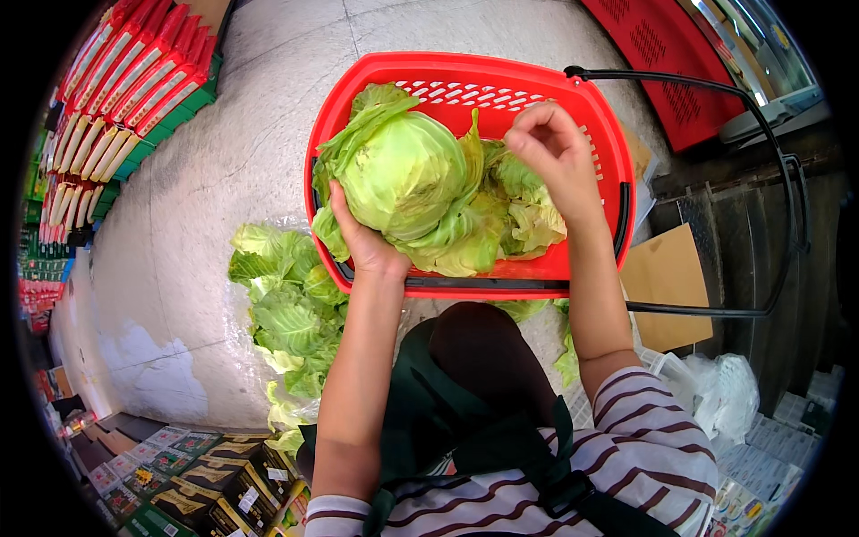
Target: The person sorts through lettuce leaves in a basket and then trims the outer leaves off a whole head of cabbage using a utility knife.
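Observation:
A large green cabbage with some browned outer leaves is over the left part of a red plastic shopping basket. My left hand cups it from below and the left side. Raised over the basket's right part, my right hand has curled fingers, with thumb and index close together; nothing shows between them. Beneath it lie loose yellowish cabbage leaves in the basket. More green leaves are heaped on the floor to the left, partly on clear plastic.
The basket's black handle extends to the right. Flat cardboard and a translucent plastic bag lie at the right. Stacked red packages stand at the upper left, drink cartons at the lower left, and a red shelf base at the upper right.

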`<state>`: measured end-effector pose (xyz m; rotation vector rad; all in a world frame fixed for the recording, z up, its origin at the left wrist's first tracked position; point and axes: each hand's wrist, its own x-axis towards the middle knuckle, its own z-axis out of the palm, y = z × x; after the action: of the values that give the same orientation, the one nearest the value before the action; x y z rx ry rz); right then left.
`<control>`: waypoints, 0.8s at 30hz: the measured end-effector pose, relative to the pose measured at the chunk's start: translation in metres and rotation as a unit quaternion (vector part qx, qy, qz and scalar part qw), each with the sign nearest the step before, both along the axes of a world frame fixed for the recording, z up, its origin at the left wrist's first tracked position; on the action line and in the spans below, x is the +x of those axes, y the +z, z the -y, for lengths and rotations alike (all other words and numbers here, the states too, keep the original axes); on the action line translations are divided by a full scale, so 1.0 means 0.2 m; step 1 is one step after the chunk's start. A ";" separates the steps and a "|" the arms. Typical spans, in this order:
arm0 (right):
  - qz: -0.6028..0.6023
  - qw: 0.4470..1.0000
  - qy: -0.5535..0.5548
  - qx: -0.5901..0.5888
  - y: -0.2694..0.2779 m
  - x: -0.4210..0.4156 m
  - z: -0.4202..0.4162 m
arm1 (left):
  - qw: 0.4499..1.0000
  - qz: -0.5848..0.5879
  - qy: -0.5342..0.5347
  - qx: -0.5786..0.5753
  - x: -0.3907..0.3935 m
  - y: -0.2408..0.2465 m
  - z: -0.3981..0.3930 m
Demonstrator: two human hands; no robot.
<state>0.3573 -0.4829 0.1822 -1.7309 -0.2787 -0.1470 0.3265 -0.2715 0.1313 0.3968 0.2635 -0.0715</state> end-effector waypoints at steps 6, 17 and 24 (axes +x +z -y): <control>0.182 0.957 0.058 -0.220 0.00 -0.13 -0.25 | 0.998 -0.021 -0.004 0.056 0.01 0.03 0.04; 0.076 0.982 -0.140 -0.105 -0.03 0.02 -0.12 | 0.994 -0.031 -0.058 0.091 0.04 0.04 0.06; 0.002 0.900 -0.222 -0.376 -0.20 0.15 0.17 | 0.994 -0.057 -0.084 0.038 0.04 0.06 0.06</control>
<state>0.3865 -0.5173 0.1423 -2.5514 0.0884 -0.4175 0.3339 -0.2843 0.1439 0.4901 0.3464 -0.2509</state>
